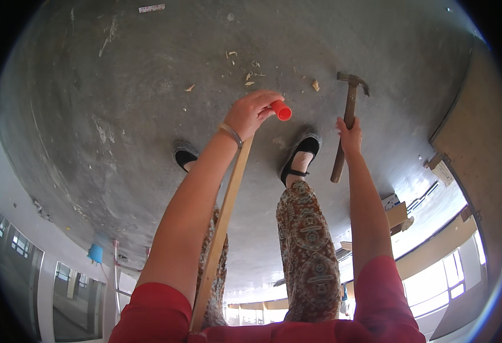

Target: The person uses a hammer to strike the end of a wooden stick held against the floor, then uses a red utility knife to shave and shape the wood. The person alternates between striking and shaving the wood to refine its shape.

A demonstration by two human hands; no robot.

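Observation:
In the middle of the head view, my left hand (250, 114) is closed around a short red plastic tube (283, 111), its hollow end facing right. A long, pale wooden strip (221, 223) runs from under that hand down along my left leg to my body. I cannot tell whether the palm also grips its top end, which the hand hides. To the right, my right hand (351, 137) is wrapped round the wooden handle of a claw hammer (350, 103). Its rusty head points away from me, and the handle's butt sticks out below the hand, apart from the tube.
Wood shavings (250, 75) and a small wood chip (315, 85) lie on the grey concrete floor (148, 131) beyond my hands. My black shoes (302, 151) stand below them. A cardboard box (396, 214) sits at the right, near a brown board (479, 114). A blue object (95, 253) is at the lower left.

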